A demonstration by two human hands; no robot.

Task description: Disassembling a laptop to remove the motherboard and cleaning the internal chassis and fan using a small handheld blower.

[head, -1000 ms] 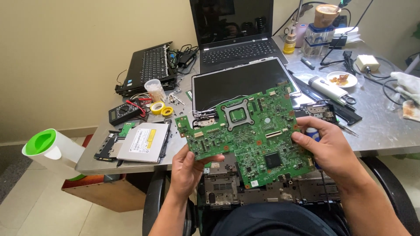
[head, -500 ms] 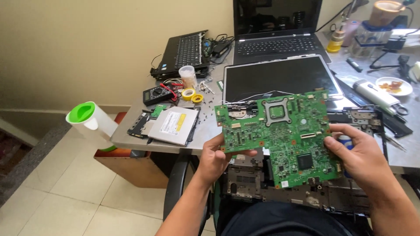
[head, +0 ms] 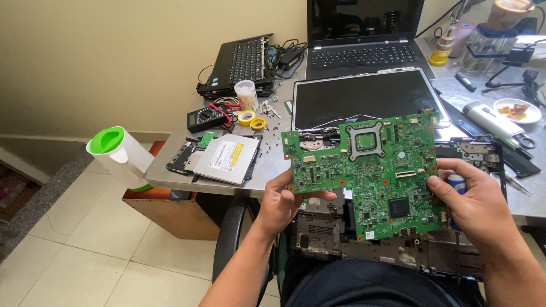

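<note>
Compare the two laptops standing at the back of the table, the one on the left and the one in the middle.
The left laptop is smaller and sits turned at an angle by the wall; the middle laptop is larger and faces the person squarely. The left laptop's screen is barely in view, while the middle laptop's dark screen stands upright. Both are black, open, and rest on the grey table.

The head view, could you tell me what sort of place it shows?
Probably a small electronics repair bench: both hands hold a bare green circuit board, and a multimeter, an open laptop and a loose optical drive lie nearby.

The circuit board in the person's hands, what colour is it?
Green, seen in the head view: the circuit board.
</note>
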